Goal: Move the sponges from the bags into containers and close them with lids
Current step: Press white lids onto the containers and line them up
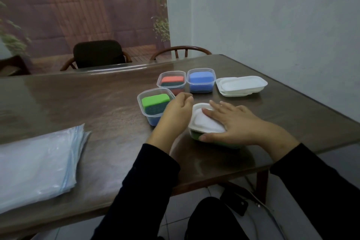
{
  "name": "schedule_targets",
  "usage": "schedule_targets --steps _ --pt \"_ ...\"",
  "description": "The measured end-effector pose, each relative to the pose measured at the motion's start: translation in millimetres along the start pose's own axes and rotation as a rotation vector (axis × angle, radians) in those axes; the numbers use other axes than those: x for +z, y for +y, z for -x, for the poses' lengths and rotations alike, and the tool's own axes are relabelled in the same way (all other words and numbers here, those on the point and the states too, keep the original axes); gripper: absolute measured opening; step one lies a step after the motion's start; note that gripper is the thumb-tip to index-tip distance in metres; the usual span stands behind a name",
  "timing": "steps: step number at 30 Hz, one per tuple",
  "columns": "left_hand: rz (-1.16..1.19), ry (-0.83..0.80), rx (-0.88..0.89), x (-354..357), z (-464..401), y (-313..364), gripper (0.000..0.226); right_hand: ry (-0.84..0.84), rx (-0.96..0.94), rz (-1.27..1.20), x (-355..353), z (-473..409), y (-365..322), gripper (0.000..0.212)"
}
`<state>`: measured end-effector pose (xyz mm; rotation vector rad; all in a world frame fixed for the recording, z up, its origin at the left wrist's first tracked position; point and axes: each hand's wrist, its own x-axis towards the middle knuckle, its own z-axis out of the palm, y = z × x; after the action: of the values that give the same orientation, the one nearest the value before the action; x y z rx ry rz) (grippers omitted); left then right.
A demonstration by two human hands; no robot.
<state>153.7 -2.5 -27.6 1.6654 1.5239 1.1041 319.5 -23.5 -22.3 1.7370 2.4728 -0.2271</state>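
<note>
head | right hand (236, 122) grip flat, pressing white lid (206, 121) onto container | left hand (176, 110) grip relaxed, empty

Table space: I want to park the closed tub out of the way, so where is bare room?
Bare wood lies between the bags and the green-sponge tub, and along the far edge by the chairs. It is crowded around the open tubs, the lid stack and both hands.

The right hand (237, 122) and white lid (206, 121) conceal most of the nearest container (196, 136), while the stack of bags (35, 163) is cut off at the left edge.
</note>
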Motion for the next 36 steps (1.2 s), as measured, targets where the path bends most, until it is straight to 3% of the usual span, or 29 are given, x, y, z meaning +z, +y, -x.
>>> schedule_targets --steps 7,15,22,25,27,32,36 --pt "0.009 0.229 0.087 -33 -6 -2 0.020 0.198 0.397 -0.035 -1 11 9 0.084" --pt "0.002 0.236 0.099 -35 -14 -6 0.023 0.232 0.760 -0.081 -4 26 83 0.088" --pt "-0.042 0.280 0.099 -41 -21 -22 0.023 0.220 0.838 -0.108 -6 23 108 0.096" --pt "-0.081 0.334 0.105 -49 -24 -26 0.023 0.306 0.842 -0.100 -12 13 97 0.097" --pt "-0.081 0.385 0.106 -55 -26 -26 0.024 0.389 0.804 -0.128 -26 3 91 0.086" --pt "-0.087 0.419 0.013 -64 -33 -35 0.024 0.379 0.805 -0.213 -62 -48 103 0.047" --pt "-0.081 0.433 -0.012 -64 -35 -46 0.024 0.347 0.834 -0.290 -55 -82 118 0.038"
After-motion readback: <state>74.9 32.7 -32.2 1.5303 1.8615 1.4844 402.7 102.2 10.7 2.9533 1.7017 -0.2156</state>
